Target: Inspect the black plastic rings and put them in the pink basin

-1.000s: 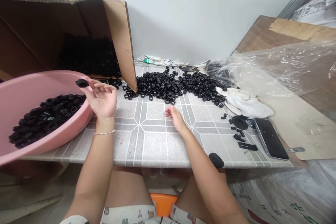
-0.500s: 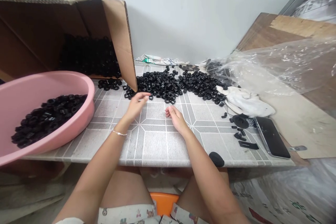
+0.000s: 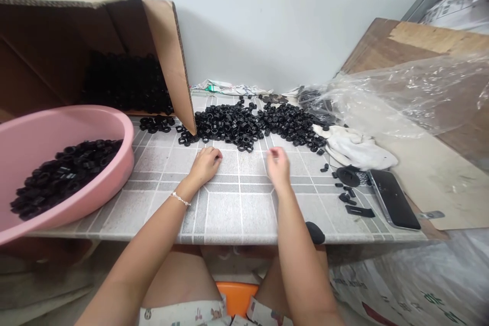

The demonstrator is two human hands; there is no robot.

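My left hand (image 3: 206,164) rests low over the table in front of the black heap, fingers curled inward. A small black ring (image 3: 218,156) shows partly at its fingertips. To the right, my right hand (image 3: 278,167) is blurred by motion; its fingers look closed together, and anything inside them is too smeared to make out. Beyond both hands lies a heap of small black plastic rings (image 3: 229,125), with a second heap of small black parts (image 3: 290,123) beside it on the right.
On the left stand a pink basin (image 3: 128,135) holding black rings and a cardboard box (image 3: 164,35) on its side with more inside. Rightward lie a white glove (image 3: 351,147), a phone (image 3: 393,198), loose black pieces (image 3: 359,211) and clear plastic film (image 3: 412,97).
My left hand has drawn back from the heap's near edge and curled its fingers. My right hand has moved to the right and slightly forward, toward the right heap.
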